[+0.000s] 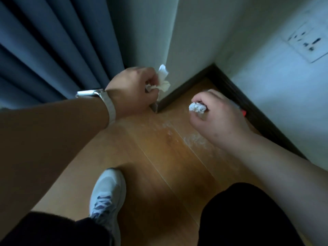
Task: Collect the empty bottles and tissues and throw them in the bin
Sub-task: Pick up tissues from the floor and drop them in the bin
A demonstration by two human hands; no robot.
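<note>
Fingers (151, 78) of my left hand (132, 90) pinch a loose white tissue (163, 80) above the far corner of the floor (159, 150). My right hand (219, 115) grips a crumpled tissue ball (197, 107) nearby, beside the dark skirting (184, 89).

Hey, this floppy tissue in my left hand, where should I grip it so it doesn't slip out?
Probably at its bunched middle, where the left hand pinches it. The tissue fans out in loose flaps beyond the fist, so fold them in from the wall side, like the wad in the right hand.
</note>
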